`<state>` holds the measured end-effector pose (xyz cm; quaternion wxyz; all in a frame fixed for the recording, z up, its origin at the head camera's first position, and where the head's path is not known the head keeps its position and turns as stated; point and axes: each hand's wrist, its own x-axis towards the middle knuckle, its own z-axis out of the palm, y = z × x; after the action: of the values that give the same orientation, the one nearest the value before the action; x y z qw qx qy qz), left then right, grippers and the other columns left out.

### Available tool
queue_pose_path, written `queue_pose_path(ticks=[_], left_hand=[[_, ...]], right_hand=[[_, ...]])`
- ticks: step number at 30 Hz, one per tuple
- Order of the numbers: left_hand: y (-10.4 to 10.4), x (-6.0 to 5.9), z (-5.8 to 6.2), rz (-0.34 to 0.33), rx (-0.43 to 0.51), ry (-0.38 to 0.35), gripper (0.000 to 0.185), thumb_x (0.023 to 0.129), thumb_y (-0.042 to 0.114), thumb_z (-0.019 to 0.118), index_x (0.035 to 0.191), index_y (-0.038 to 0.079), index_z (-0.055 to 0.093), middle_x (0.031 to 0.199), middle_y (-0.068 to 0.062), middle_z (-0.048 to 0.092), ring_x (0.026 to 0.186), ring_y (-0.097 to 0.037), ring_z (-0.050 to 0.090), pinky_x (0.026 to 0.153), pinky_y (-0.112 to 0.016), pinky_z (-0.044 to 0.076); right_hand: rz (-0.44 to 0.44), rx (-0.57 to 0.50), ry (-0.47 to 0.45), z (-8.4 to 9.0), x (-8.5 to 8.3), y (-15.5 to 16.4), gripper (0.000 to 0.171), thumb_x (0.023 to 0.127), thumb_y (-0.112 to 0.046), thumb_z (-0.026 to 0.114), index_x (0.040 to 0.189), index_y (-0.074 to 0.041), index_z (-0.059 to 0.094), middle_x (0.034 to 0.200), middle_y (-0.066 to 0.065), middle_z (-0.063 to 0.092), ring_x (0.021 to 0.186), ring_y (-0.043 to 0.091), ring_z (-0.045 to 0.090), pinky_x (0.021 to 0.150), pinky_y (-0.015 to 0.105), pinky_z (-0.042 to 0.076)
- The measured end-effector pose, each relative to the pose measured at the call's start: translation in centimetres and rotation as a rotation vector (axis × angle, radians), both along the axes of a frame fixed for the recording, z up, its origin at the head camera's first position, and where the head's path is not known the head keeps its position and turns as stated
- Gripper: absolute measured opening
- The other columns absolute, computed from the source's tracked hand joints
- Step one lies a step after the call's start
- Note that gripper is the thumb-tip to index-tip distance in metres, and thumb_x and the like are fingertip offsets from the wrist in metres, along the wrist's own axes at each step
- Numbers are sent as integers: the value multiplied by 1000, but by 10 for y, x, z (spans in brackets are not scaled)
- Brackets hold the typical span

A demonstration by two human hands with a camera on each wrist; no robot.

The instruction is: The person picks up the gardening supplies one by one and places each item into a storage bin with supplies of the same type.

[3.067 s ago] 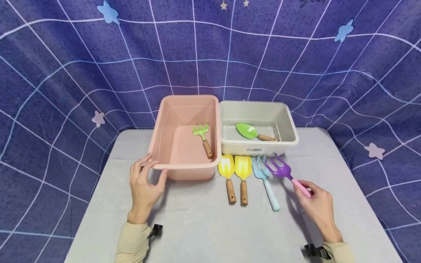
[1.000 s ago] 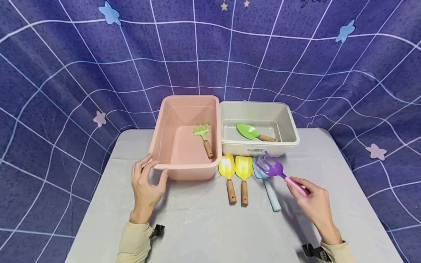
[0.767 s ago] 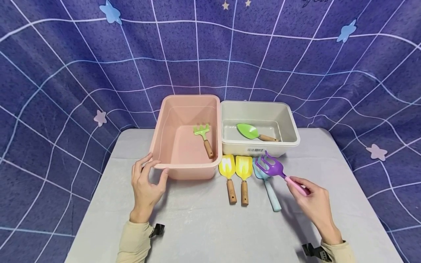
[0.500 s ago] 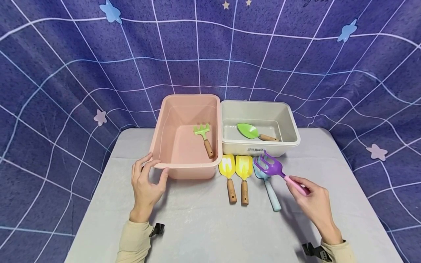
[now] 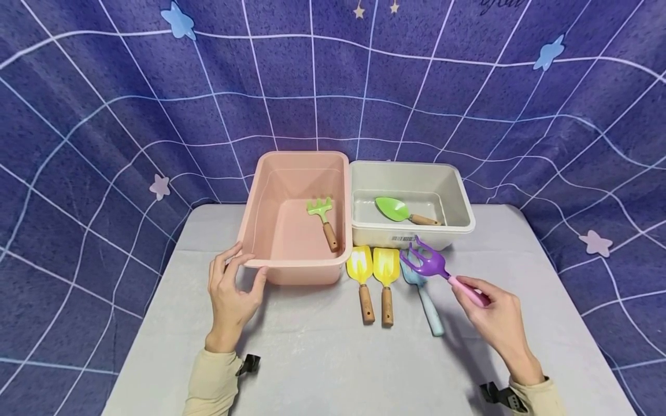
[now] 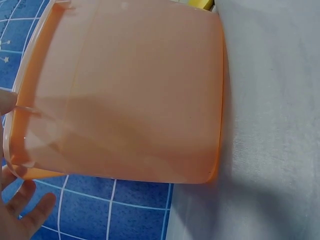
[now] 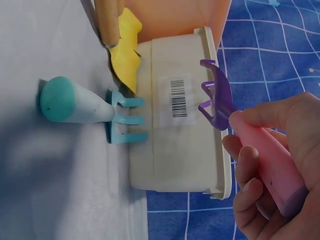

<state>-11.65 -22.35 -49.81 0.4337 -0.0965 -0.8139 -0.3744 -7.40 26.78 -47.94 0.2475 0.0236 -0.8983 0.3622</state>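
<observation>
At the white bin's (image 5: 458,199) near wall: right hand (image 5: 496,320) pinches purple fork's (image 5: 428,263) pink handle, fork airborne. Left hand (image 5: 229,294) grips pink bin (image 5: 250,219) corner. Likely next: carry toward eleven o'clock, over pink rim.

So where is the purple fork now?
In the head view the purple fork is held up by the right hand, above the blue fork, just before the white bin.

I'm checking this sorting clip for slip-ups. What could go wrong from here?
The right hand pinches the purple fork only at the far end of its pink handle, so it may tip or slip from the grip. Its tines hover close to the white bin rim and could catch there. If dropped, it might land on the blue fork lying beneath.
</observation>
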Motion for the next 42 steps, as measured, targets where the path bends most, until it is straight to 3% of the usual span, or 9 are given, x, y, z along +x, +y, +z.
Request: queue_pose_path(ticks=[24, 35, 42], left_hand=[[1, 5, -4, -3, 2, 9, 36, 83, 27, 81, 106, -1, 78, 133, -23, 70, 114, -48, 60, 100, -21, 35], [0, 1, -2, -4, -4, 7, 36, 83, 26, 82, 107, 0, 78, 134, -22, 70, 117, -47, 60, 100, -32, 40], [-1, 0, -2, -5, 5, 14, 36, 84, 28, 82, 107, 0, 78, 133, -23, 70, 117, -48, 60, 102, -29, 39]], right_hand=[[77, 42, 53, 7, -3, -6, 25, 78, -8, 91, 101, -16, 86, 85, 3, 82, 62, -10, 54, 57, 13, 43], [86, 30, 64, 15, -7, -9, 25, 79, -10, 92, 101, -19, 86, 85, 2, 82, 62, -8, 55, 56, 13, 42], [97, 33, 70, 18, -10, -12, 25, 79, -11, 92, 102, -20, 86, 85, 1, 82, 60, -6, 54, 55, 14, 41]])
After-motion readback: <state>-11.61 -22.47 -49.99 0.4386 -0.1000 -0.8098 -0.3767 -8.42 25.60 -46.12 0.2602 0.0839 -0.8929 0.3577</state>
